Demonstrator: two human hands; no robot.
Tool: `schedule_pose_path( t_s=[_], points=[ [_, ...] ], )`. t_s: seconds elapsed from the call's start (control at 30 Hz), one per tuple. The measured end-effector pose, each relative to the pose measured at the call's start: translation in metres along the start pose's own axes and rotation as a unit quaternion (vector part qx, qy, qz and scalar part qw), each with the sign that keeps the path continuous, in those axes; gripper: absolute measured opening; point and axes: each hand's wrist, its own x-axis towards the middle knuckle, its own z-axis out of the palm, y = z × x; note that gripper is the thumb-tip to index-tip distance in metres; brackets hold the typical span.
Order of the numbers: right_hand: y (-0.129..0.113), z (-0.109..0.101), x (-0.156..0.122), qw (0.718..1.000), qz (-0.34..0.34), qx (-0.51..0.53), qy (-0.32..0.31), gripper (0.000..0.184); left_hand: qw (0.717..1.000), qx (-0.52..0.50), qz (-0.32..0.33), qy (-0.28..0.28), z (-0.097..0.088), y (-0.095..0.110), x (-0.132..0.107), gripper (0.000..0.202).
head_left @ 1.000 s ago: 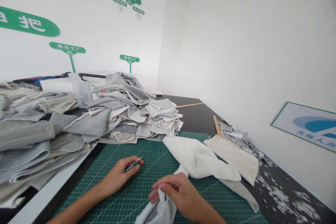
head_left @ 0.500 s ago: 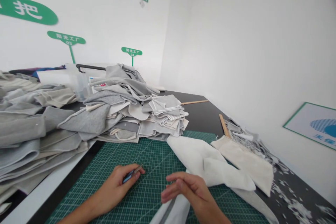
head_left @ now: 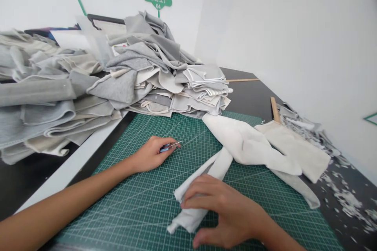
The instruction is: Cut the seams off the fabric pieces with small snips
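Note:
My left hand (head_left: 153, 153) rests on the green cutting mat (head_left: 123, 200), closed around small thread snips (head_left: 165, 148) with a blue handle. Their metal tip sticks out past my fingers to the right. Over the near end of a white fabric piece (head_left: 216, 168) is my right hand (head_left: 228, 204), its thumb and fingers spread apart. The fingers cover part of the cloth, and whether they touch it is hard to tell. That fabric continues up into a wider, crumpled white section (head_left: 238, 139) on the mat.
Grey and cream cloth pieces (head_left: 159, 74) are heaped beyond the mat, with more stacked at left (head_left: 35, 94). A beige cloth (head_left: 297, 149) lies at right, near a wooden strip (head_left: 275, 110) and fabric scraps (head_left: 341, 200). A white wall (head_left: 279, 27) stands behind.
The view has tilted downward. My right hand has turned from raised fingers to reaching over the white cloth, whose near end now shows on the mat. My left hand still holds the snips.

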Motion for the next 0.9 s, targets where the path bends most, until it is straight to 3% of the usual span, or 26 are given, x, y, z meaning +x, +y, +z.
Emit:
schedule_pose_path(
  t_s=[0.17,0.47,0.9],
  points=[
    [0.005,0.01,-0.002,0.997,0.015,-0.07,-0.019,0.038,1.0,0.014,0.02,-0.015,-0.001,0.0,0.0,0.026],
    [0.006,0.017,0.0,0.999,0.005,-0.042,0.008,0.015,0.998,0.032,0.039,-0.037,-0.001,-0.001,-0.002,0.026],
    [0.007,0.02,0.001,0.998,0.002,-0.039,0.05,0.02,0.997,0.045,0.047,-0.048,-0.001,0.001,-0.002,0.026]
  ],
)
